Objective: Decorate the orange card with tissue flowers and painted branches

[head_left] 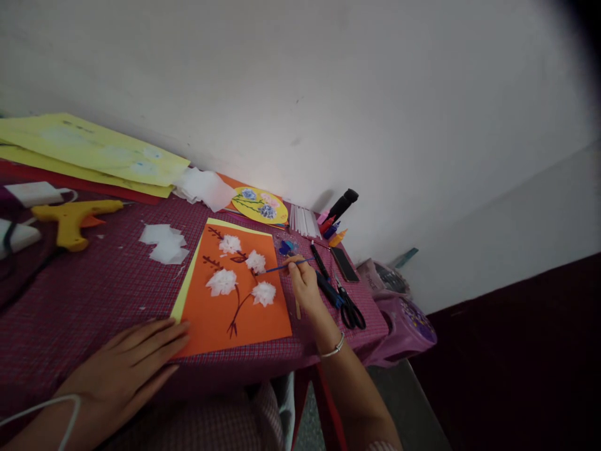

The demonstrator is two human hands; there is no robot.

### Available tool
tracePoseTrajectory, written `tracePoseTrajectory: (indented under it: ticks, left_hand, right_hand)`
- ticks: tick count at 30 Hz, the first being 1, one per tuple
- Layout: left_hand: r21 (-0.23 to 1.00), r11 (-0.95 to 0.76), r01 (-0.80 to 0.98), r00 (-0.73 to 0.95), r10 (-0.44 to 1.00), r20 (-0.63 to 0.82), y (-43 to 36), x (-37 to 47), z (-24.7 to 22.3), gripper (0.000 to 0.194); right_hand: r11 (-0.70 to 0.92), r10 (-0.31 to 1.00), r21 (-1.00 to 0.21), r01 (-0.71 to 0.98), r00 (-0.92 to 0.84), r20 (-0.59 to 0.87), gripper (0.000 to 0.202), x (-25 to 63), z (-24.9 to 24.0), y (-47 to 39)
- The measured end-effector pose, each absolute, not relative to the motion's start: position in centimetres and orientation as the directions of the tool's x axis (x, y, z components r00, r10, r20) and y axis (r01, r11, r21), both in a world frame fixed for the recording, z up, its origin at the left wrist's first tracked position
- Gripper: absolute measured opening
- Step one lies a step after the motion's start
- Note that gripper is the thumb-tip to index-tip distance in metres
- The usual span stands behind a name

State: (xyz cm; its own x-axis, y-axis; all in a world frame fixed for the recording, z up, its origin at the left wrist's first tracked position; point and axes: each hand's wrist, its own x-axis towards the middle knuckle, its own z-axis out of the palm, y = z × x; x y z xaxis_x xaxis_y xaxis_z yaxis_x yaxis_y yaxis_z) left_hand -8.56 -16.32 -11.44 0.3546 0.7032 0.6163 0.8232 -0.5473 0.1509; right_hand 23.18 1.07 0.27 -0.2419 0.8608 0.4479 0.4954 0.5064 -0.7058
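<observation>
The right forearm angles up from the lower right, a bangle [334, 346] at its wrist, and the right hand [304, 283] hangs over the right edge of the orange sheet [201, 329]. Its thumb and fingers are pinched together on a slim blue paintbrush [277, 269], which slants across that edge – its far end is beside the stem near the upper-right white paper flower [256, 262], though whether it touches is too small to tell.

The left arm reaches in from the lower left. Its hand [134, 354] lies flat and open, palm down, fingers stretched out, fingertips resting on the sheet's lower-left corner – gripping nothing.

The orange sheet, with four white flowers and dark painted stems, lies over a yellow sheet [188, 285] near the surface's [113, 282] front edge. Blue paint [285, 247] sits just beyond the right hand; black-handled scissors [350, 312] lie to its right.
</observation>
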Motion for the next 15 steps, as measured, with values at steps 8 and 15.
tracePoseTrajectory:
  ticks: [8,15]
  left_hand:
    - [0.169,-0.542,0.823,0.34,0.709,0.617,-16.38,-8.43,-11.33,0.04]
    - [0.148,-0.548,0.823,0.343,0.688,0.639,-16.33,-8.28,-10.81,0.038]
  right_hand:
    - [0.509,0.86,-0.706,0.492,-0.261,0.439,0.024,23.02,0.36,1.11]
    - [0.496,0.867,-0.707,0.504,-0.251,0.43,0.021,22.93,-0.12,1.55]
